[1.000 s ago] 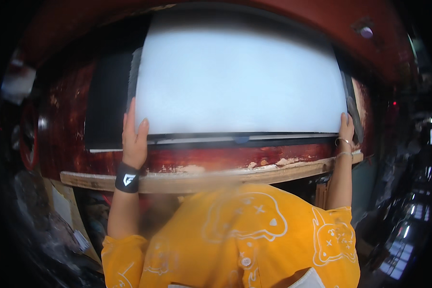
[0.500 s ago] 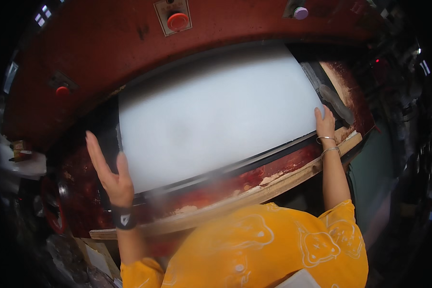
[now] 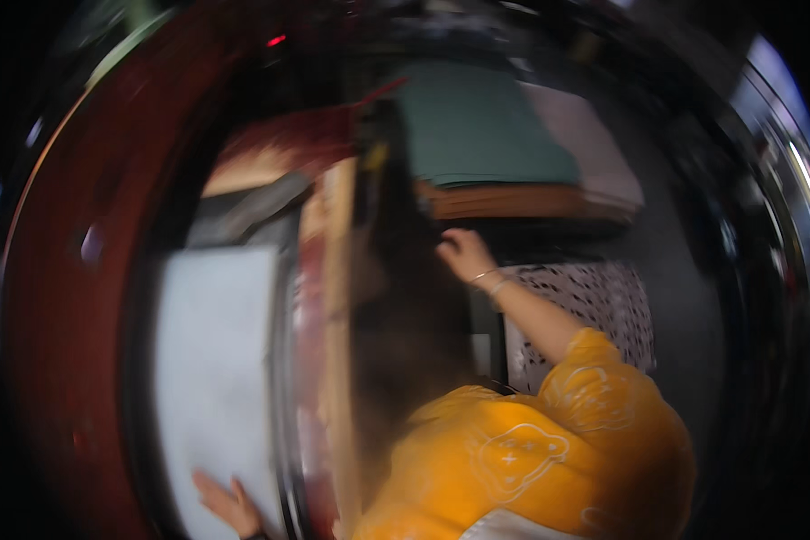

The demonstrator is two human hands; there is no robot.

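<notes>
A white board or sheet lies on the bed of a dark red machine on the left. My left hand is over its near end, with fingers stretched and thumb apart, holding nothing that I can see. My right hand is in the air near the front edge of a stack of green sheets. Its fingers are loosely bent and slightly apart, blurred, with nothing visible in them.
A wooden strip edges the machine's bed. A grey bar-like piece lies beyond the white sheet. Brown sheets lie under the green ones, and pale pink sheets beside them. A pink, dark-spotted stack sits below my right forearm.
The view has swung to the right, bringing the sheet stacks into sight. My right hand has left the white sheet's edge and moved toward the green stack. My left hand is now over the sheet.
</notes>
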